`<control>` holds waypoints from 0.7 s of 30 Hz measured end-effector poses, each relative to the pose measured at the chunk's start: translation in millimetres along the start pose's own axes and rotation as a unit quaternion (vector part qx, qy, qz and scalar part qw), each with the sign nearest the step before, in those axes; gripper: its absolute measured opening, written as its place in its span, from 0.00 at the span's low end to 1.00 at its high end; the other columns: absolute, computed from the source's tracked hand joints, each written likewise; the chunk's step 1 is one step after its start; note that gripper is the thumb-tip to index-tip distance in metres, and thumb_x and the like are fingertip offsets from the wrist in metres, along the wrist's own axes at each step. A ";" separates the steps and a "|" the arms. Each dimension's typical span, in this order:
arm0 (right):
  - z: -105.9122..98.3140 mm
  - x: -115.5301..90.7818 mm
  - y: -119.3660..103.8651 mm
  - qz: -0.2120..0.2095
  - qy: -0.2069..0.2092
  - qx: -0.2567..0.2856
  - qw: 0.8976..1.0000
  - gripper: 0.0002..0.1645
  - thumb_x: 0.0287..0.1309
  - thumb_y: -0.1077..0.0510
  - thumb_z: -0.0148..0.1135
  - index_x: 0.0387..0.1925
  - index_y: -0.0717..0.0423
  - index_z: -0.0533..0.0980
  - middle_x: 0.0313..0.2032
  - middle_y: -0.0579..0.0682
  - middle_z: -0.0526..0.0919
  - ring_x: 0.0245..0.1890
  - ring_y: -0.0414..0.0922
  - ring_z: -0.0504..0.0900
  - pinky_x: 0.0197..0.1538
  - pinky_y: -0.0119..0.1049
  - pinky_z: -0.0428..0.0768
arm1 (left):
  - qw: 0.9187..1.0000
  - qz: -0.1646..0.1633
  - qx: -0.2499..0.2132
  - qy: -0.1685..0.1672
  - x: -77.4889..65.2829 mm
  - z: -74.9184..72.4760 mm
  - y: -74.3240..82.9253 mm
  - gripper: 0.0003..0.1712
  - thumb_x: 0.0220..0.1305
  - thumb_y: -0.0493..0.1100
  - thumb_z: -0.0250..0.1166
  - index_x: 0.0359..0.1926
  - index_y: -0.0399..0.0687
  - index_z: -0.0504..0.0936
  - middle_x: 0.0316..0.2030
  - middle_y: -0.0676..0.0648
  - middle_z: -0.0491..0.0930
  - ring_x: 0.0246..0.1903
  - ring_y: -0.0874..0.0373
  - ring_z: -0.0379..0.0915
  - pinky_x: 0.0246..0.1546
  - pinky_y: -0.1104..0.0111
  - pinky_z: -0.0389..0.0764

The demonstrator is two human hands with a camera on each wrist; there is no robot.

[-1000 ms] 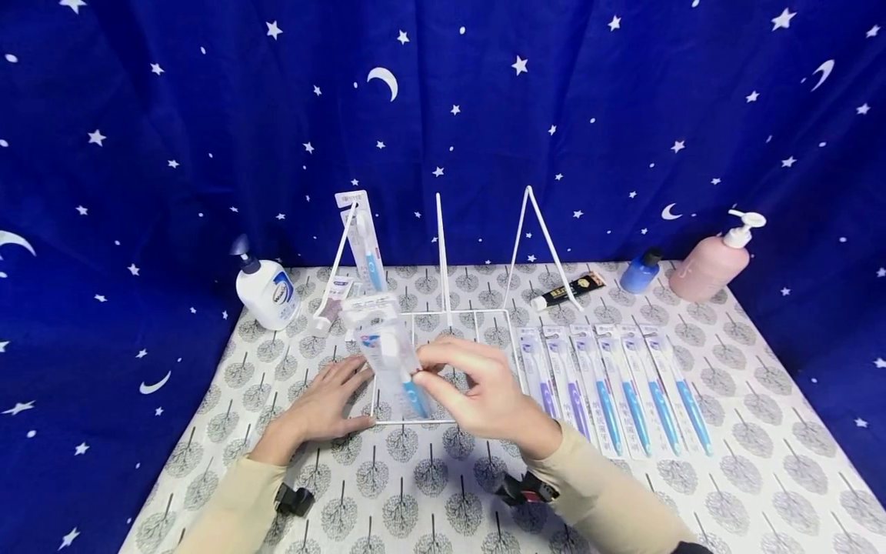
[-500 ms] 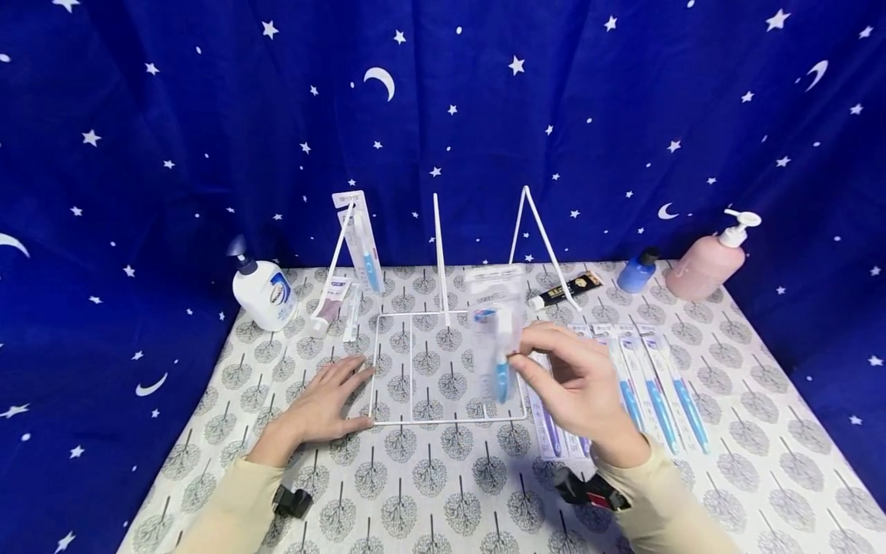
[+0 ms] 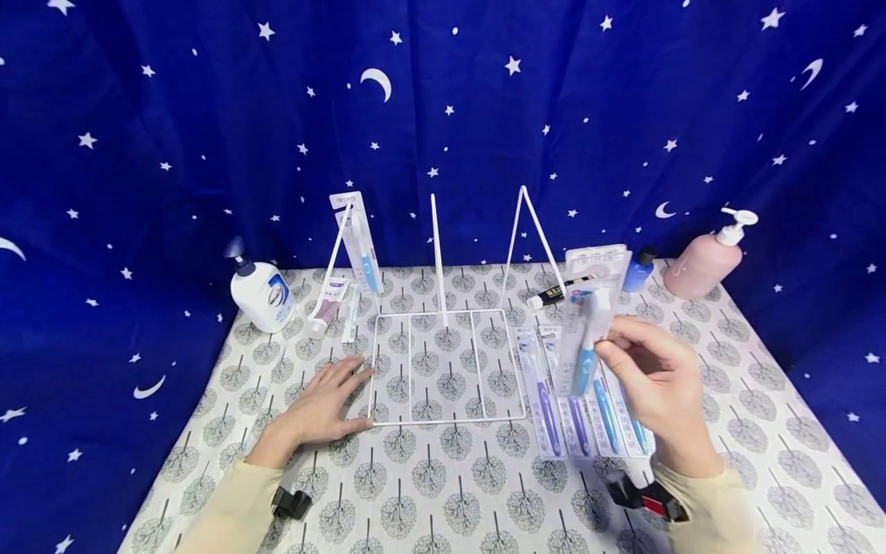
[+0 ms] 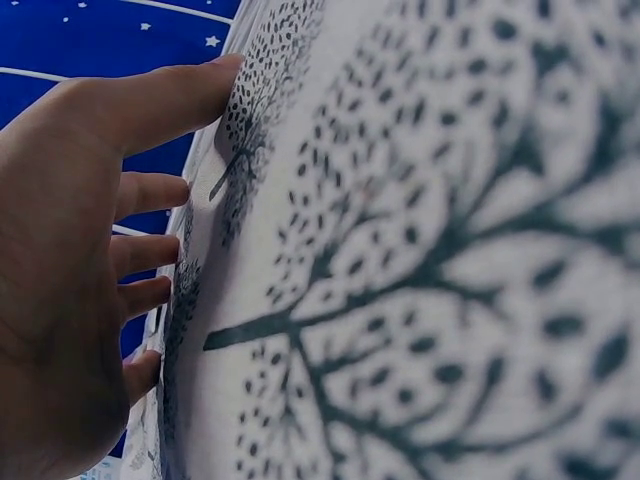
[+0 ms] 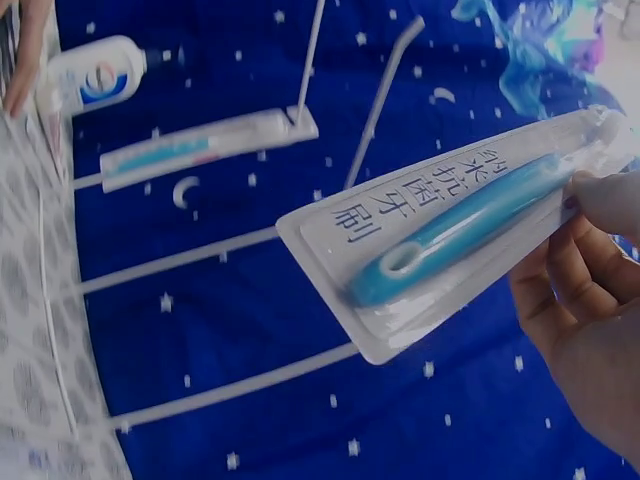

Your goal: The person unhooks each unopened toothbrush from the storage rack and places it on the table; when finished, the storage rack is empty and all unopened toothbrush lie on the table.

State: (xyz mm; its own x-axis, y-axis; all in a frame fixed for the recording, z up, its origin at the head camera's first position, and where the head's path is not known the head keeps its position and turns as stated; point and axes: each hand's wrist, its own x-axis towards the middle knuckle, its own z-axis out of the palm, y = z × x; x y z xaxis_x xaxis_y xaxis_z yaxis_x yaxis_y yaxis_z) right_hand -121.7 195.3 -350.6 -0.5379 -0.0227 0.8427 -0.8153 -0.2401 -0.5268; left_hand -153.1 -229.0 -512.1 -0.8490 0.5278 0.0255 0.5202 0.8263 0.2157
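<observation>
My right hand (image 3: 661, 385) pinches a packaged blue toothbrush (image 3: 588, 338) by its side edge, raised over the row of packs at the right. In the right wrist view thumb and fingers grip that toothbrush pack (image 5: 450, 230), its blue handle end facing the camera. My left hand (image 3: 325, 408) rests flat on the table, fingertips and thumb at the left side of a white wire rack (image 3: 443, 421). A packaged blue toothbrush (image 3: 360, 246) hangs on the rack's left prong. Packs with purple toothbrushes (image 3: 547, 408) and blue toothbrushes (image 3: 606, 415) lie in the row, partly hidden behind my right hand.
A white pump bottle (image 3: 266, 296) stands at the left, near a toothpaste tube (image 3: 328, 304) and a slim clear pack (image 3: 351, 313). Behind the rack lies a black tube (image 3: 550, 296). A blue bottle (image 3: 638, 273) and pink pump bottle (image 3: 706, 265) stand back right.
My right hand has carried the packaged toothbrush rightward, from over the wire rack to over the row of packs. My left hand has stayed at the rack's left side.
</observation>
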 end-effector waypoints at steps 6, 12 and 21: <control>-29.9 -12.3 0.0 0.043 0.055 -0.012 0.997 0.12 0.42 0.84 0.55 0.35 0.87 0.72 0.33 0.62 0.82 0.31 0.45 0.80 0.38 0.28 0.80 | 1.000 0.000 0.003 -0.002 -0.6 1.1 -0.9 0.50 0.49 0.72 0.58 0.69 0.54 0.55 0.70 0.44 0.50 0.68 0.46 0.45 0.67 0.47 0.47; -61.0 -21.5 5.1 0.080 0.091 -0.052 0.991 0.14 0.43 0.85 0.53 0.37 0.87 0.72 0.35 0.59 0.84 0.35 0.44 0.82 0.41 0.26 0.80 | 1.000 0.001 0.001 -0.003 -0.2 1.6 -1.6 0.50 0.49 0.72 0.57 0.69 0.54 0.55 0.70 0.44 0.50 0.68 0.46 0.45 0.67 0.47 0.47; -122.1 -39.8 24.9 0.176 0.154 -0.195 0.953 0.14 0.49 0.80 0.54 0.41 0.78 0.75 0.26 0.43 0.84 0.24 0.33 0.78 0.28 0.18 0.75 | 1.000 -0.002 -0.002 -0.006 -0.3 1.5 -1.5 0.50 0.49 0.72 0.58 0.69 0.55 0.55 0.70 0.44 0.49 0.69 0.47 0.44 0.67 0.47 0.46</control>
State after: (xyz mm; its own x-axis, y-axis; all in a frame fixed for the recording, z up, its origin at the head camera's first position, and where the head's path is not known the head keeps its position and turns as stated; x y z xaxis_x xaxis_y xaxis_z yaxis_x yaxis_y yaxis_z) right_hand -146.8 308.8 -410.7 -0.7805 0.2652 0.5661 -0.5591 0.1091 -0.8219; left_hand -153.5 -230.1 -513.9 -0.8498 0.5269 0.0134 0.5165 0.8275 0.2202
